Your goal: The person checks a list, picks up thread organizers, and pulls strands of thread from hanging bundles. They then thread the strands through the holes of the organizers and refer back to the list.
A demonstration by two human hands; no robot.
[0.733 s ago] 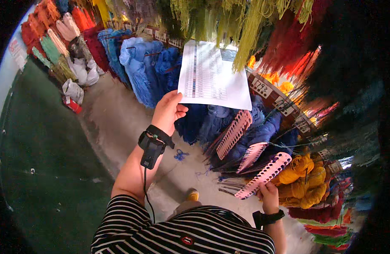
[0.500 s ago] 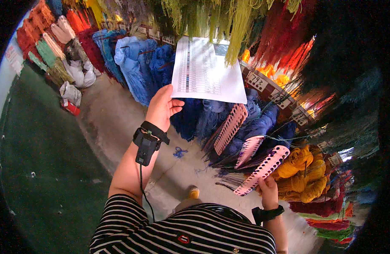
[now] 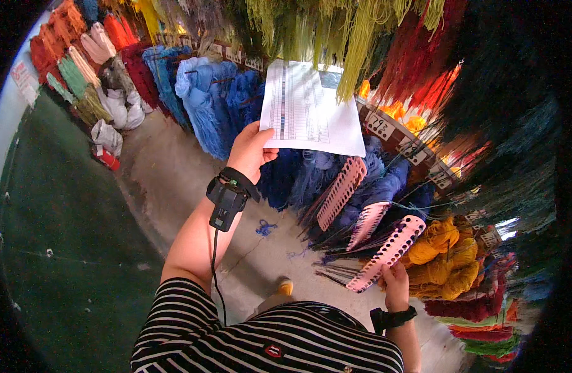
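Note:
My left hand [image 3: 251,151] pinches the lower left corner of a white paper sheet [image 3: 342,127] printed with a table, its thumb lying on top. The sheet is held up in front of hanging yarn. Lower right, my right hand [image 3: 394,287] grips the edge of a pink strip [image 3: 387,253] punched with rows of round holes, dark threads trailing from its near end. Two more pink punched strips, one long [image 3: 342,193] and one partly covered [image 3: 368,225], lie against dark blue yarn [image 3: 390,181] beyond it.
Yarn hanks line a rack: light blue [image 3: 199,93] at the left, mustard [image 3: 447,252] at the right, olive [image 3: 298,28] overhead. White tags [image 3: 380,124] run along the rail. A blue thread tangle [image 3: 265,227] lies on the concrete floor, bordered by green flooring [image 3: 68,217].
My left hand and the sheet have shifted slightly right and down, and the thumb now lies over the sheet's corner. My right hand keeps its hold on the pink strip.

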